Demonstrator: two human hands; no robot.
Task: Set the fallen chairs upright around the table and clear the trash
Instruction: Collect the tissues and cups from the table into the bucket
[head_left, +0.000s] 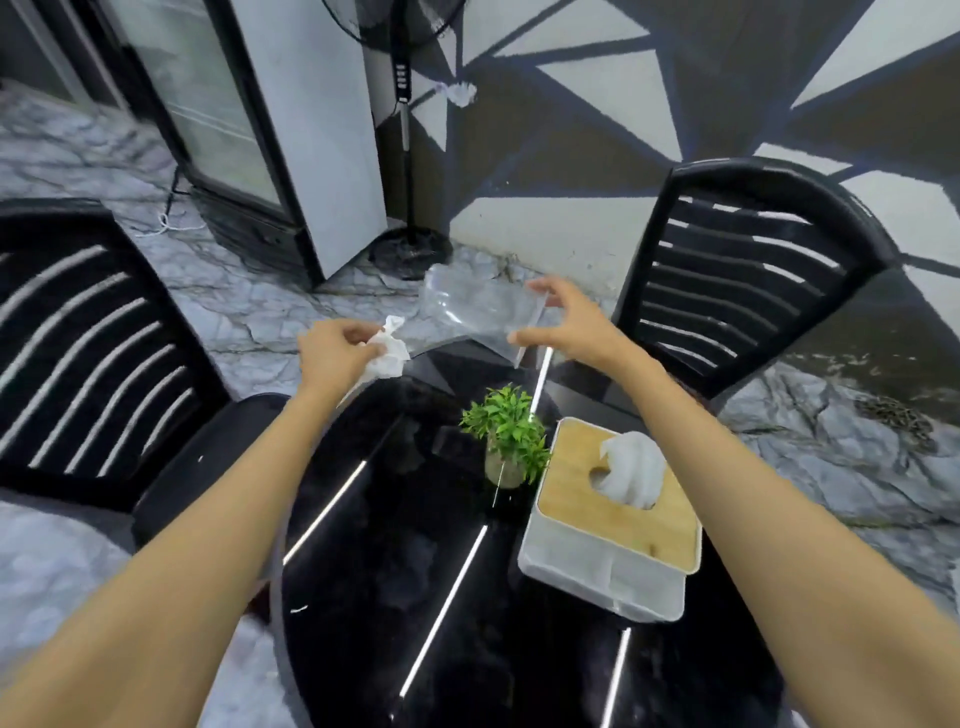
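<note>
Two chairs (88, 358) (748, 291) upright at desk (415, 571); trash in hand: left fingers (358, 332) clenched on tissue (387, 353), right fingers (540, 286) pinching plastic bag (467, 306). Binning left.

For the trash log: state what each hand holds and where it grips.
Left hand pinches a crumpled tissue at its top. Right hand holds a clear plastic bag by its right edge.

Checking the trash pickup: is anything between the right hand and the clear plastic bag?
Nothing visible: the right hand already grips the clear plastic bag's edge above the black table. The left hand holds crumpled white paper.
</note>
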